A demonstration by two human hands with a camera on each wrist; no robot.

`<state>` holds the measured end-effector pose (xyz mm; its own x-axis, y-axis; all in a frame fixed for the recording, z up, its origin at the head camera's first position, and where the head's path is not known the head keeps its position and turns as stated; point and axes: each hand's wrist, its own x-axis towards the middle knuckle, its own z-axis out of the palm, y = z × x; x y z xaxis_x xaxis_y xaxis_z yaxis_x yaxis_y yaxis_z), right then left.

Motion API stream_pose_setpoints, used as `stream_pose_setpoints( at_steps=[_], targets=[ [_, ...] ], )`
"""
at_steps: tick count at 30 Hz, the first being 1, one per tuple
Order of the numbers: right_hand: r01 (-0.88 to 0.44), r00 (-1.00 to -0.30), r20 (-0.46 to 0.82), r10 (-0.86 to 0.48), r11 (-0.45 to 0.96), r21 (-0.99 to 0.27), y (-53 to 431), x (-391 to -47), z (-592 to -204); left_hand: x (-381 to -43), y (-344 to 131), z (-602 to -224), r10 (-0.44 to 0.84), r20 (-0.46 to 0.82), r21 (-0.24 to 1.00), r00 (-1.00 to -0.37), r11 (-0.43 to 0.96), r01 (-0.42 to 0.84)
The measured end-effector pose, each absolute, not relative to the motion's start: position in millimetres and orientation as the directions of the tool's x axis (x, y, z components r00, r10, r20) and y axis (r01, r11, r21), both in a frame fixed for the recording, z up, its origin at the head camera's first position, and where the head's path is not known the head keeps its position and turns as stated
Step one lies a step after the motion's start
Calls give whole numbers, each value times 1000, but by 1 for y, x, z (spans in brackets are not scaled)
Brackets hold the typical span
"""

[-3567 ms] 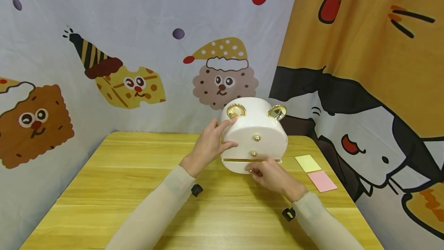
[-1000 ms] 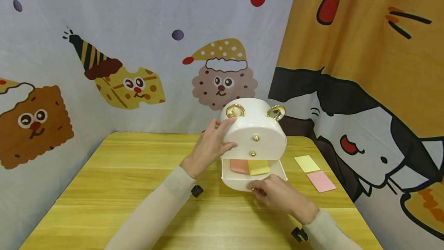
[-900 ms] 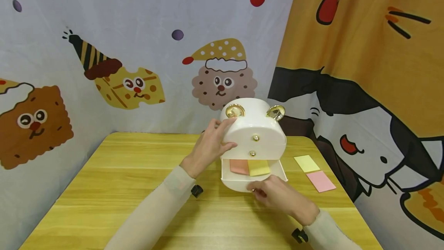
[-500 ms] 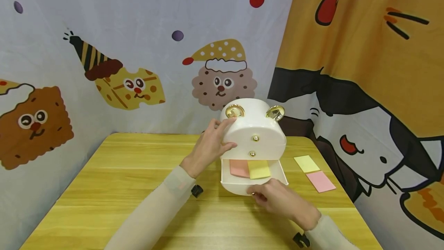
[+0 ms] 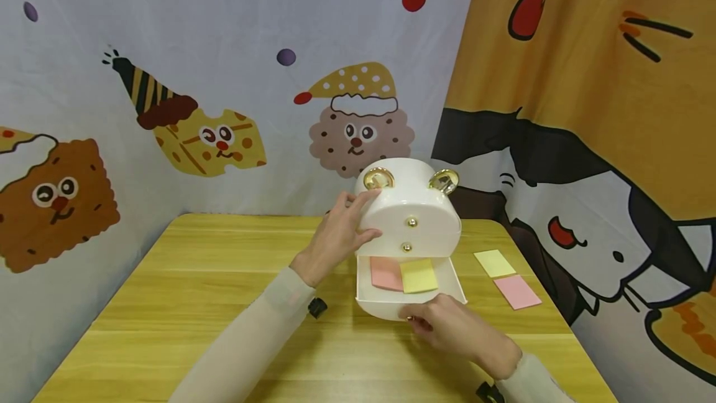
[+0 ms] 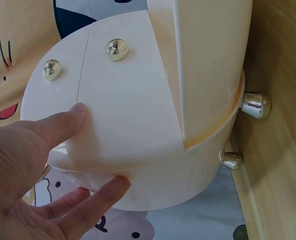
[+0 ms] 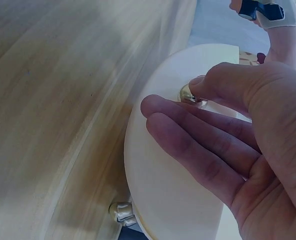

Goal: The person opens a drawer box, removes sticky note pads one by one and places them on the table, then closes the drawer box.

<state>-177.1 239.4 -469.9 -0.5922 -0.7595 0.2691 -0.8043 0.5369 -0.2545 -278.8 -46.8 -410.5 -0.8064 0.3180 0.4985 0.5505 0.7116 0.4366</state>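
A small white drawer cabinet (image 5: 433, 232) with gold ear shapes and gold knobs stands on the table. Its bottom drawer (image 5: 380, 308) is pulled well out. Inside lie a pink sticky note pad (image 5: 385, 273) and a yellow one (image 5: 419, 277), side by side. My left hand (image 5: 335, 235) holds the cabinet's left side; in the left wrist view its thumb presses the front and its fingers touch the curved side. With thumb and forefinger, my right hand (image 5: 450, 327) pinches the drawer's gold knob (image 7: 186, 93), partly hidden by the fingers. The two upper drawers are closed.
To the right of the cabinet, a pale yellow sticky note pad (image 5: 495, 264) and a pink one (image 5: 518, 291) lie on the wooden table (image 5: 224, 303). Behind the table hangs a cartoon-printed cloth (image 5: 235, 36), close to the cabinet's back.
The bottom drawer has slid out toward me, with my right hand drawing back on its knob. The pads inside have come into view. My left hand has stayed on the cabinet's side.
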Motion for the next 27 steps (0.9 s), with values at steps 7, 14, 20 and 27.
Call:
stream_pose_setpoints(
  at_steps=[7,14,20,27],
  targets=[
    [-798,-600,251,-759,546,-255,239,-170,-470,-278,-47,-411,319,496,433,-808,715,548],
    [-813,-581,279,-764,533,-235,238,-166,-470,-278,-48,-411,322,503,427,-802,715,555],
    [-809,-586,266,-765,536,-242,239,-161,-469,-279,-48,-412,322,508,433,-799,706,560],
    [-819,-573,294,-765,534,-207,239,-157,-472,-279,-49,-412,327,508,431,-797,705,563]
  ],
)
